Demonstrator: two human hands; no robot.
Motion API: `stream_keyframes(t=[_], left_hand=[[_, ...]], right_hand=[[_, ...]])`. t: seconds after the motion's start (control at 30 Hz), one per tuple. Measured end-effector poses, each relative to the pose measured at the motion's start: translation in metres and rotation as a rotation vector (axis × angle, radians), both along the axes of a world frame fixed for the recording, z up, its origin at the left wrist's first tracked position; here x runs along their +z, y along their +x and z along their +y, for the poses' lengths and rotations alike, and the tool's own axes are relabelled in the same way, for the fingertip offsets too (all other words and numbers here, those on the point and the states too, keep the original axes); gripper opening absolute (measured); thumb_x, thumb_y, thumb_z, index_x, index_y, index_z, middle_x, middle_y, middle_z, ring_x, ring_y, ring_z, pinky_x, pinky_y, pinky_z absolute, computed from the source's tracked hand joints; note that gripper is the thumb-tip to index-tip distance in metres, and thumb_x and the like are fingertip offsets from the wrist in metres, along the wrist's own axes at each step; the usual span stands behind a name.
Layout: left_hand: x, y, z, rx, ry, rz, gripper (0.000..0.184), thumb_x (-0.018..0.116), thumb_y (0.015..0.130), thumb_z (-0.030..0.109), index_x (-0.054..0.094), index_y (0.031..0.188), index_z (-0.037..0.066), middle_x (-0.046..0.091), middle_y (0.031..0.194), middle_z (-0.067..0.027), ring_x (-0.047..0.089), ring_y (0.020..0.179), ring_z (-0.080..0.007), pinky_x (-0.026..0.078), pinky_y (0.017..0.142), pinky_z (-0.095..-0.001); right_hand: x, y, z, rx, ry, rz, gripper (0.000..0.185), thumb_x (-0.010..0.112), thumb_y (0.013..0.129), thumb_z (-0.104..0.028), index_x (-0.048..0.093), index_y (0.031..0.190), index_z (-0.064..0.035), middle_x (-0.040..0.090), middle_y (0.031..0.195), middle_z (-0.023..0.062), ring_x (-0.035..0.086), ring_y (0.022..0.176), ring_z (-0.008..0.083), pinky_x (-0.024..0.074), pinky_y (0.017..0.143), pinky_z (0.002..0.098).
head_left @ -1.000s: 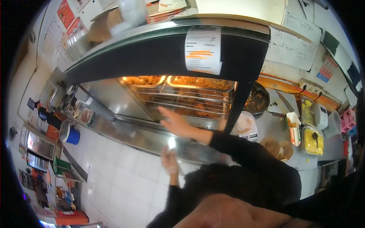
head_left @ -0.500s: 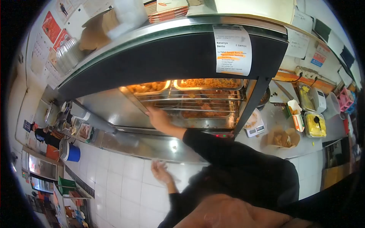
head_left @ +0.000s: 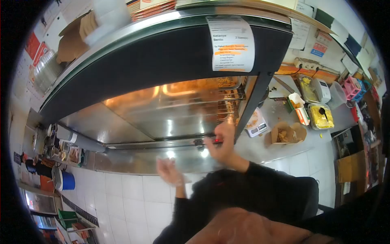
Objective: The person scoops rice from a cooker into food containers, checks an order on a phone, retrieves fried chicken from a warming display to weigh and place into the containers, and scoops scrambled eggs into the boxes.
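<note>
My right hand [head_left: 223, 140] is at the right edge of the sliding door [head_left: 178, 116] of the heated display cabinet [head_left: 170, 61]; its thumb is apart from its blurred fingers, which touch the door edge. Behind the door, food trays [head_left: 228, 82] and wire racks [head_left: 227, 97] show in the gap at the right. My left hand [head_left: 170, 171], in what looks like a clear plastic glove, hangs in front of the steel ledge [head_left: 130, 160] with fingers loosely spread and nothing in it.
Right of the cabinet, a counter holds a white scale [head_left: 256, 127], an open cardboard box of food [head_left: 286, 134], a tub of yellow food [head_left: 321, 116] and a knife [head_left: 284, 84]. A printed label [head_left: 231, 44] is on the cabinet front. A blue bucket [head_left: 67, 180] stands at the left.
My right hand has reached the door edge and moved right with it, so the door covers most of the lit opening. My left hand stays low, and the view has shifted.
</note>
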State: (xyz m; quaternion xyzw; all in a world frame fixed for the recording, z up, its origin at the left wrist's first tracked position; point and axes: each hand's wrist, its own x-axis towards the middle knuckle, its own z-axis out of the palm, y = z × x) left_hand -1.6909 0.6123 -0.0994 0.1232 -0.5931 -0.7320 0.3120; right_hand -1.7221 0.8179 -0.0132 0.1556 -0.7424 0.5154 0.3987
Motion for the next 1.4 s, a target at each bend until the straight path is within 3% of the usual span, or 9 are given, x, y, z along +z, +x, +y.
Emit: stream_keyframes(t=[0.23,0.4,0.53,0.63,0.8,0.93,1.1,1.33,1.4], left_hand=[[0.104,-0.034,0.107,-0.207,0.279,0.459,0.061,0.062,0.089,0.013,0.030,0.139,0.002,0.043,0.132,-0.0158,0.052,0.110,-0.0253,0.050,0.082,-0.0350],[0.110,-0.026,0.168,-0.435,-0.705,0.683,0.060,0.060,0.091,0.026,0.036,0.140,0.002,0.042,0.137,-0.0206,0.048,0.121,-0.0331,0.035,0.103,-0.0491],[0.110,0.003,0.163,-1.341,-1.190,0.546,0.063,0.067,0.085,0.031,0.043,0.137,0.002,0.056,0.124,-0.0220,0.051,0.119,-0.0330,0.025,0.110,-0.0487],[0.102,-0.019,0.139,-1.900,-0.949,0.205,0.057,0.068,0.084,0.036,0.054,0.128,0.002,0.066,0.103,-0.0186,0.056,0.112,-0.0319,0.031,0.107,-0.0484],[0.173,-0.042,0.101,-0.921,-0.412,0.227,0.029,0.069,0.085,0.019,0.062,0.108,0.002,0.068,0.090,-0.0091,0.062,0.091,-0.0175,0.048,0.081,-0.0324],[0.250,-0.068,0.113,-0.442,-0.020,0.756,0.042,0.069,0.082,0.008,0.049,0.118,0.003,0.060,0.107,-0.0110,0.056,0.090,-0.0144,0.046,0.077,-0.0266],[0.314,-0.075,0.140,-0.291,-0.491,0.887,0.047,0.071,0.080,0.004,0.047,0.120,0.002,0.059,0.108,-0.0130,0.058,0.092,-0.0156,0.047,0.076,-0.0255],[0.301,-0.046,0.162,-0.963,0.066,0.857,0.038,0.069,0.079,-0.007,0.058,0.116,-0.005,0.063,0.101,-0.0138,0.062,0.085,-0.0142,0.049,0.071,-0.0227],[0.292,-0.042,0.163,-1.015,-0.103,0.815,0.046,0.071,0.077,-0.006,0.058,0.120,-0.003,0.063,0.102,-0.0135,0.063,0.088,-0.0138,0.049,0.071,-0.0223]], right_hand=[[0.029,0.047,0.017,0.308,0.395,-0.025,0.052,0.077,0.064,-0.012,0.056,0.112,-0.0057,0.053,0.107,0.0155,0.054,0.100,0.0304,0.0435,0.087,0.0385],[0.044,0.053,0.083,-0.171,0.112,0.062,0.020,0.071,0.066,0.000,0.061,0.082,-0.0054,0.056,0.083,0.0073,0.054,0.076,0.0200,0.0438,0.067,0.0294],[0.030,0.044,0.149,-0.412,-0.478,0.030,0.019,0.065,0.071,0.004,0.051,0.076,-0.0078,0.053,0.075,0.0007,0.050,0.067,0.0090,0.0394,0.055,0.0222],[0.050,0.032,0.213,-0.669,-0.642,0.018,0.018,0.060,0.076,0.008,0.053,0.081,-0.0077,0.052,0.079,0.0002,0.052,0.063,0.0092,0.0390,0.049,0.0187],[-0.016,-0.053,0.249,-0.668,-0.354,0.082,0.013,0.062,0.077,-0.001,0.057,0.087,-0.0069,0.056,0.077,0.0026,0.061,0.071,0.0172,0.0464,0.051,0.0271],[-0.097,-0.106,0.240,-0.538,0.292,-0.461,0.054,0.072,0.066,-0.005,0.056,0.117,-0.0086,0.042,0.121,0.0204,0.047,0.112,0.0377,0.0427,0.093,0.0400],[-0.104,-0.075,0.207,-0.416,0.276,-0.362,0.064,0.076,0.068,-0.009,0.050,0.126,-0.0140,0.041,0.123,0.0229,0.042,0.119,0.0408,0.0382,0.100,0.0428],[-0.067,0.038,0.190,-0.400,0.059,-0.540,0.035,0.068,0.076,-0.006,0.061,0.110,-0.0080,0.057,0.109,0.0099,0.060,0.090,0.0207,0.0510,0.071,0.0306],[-0.076,0.074,0.189,-0.332,0.027,-0.637,0.026,0.067,0.079,-0.007,0.064,0.105,-0.0069,0.062,0.102,0.0087,0.062,0.078,0.0181,0.0512,0.069,0.0290]])
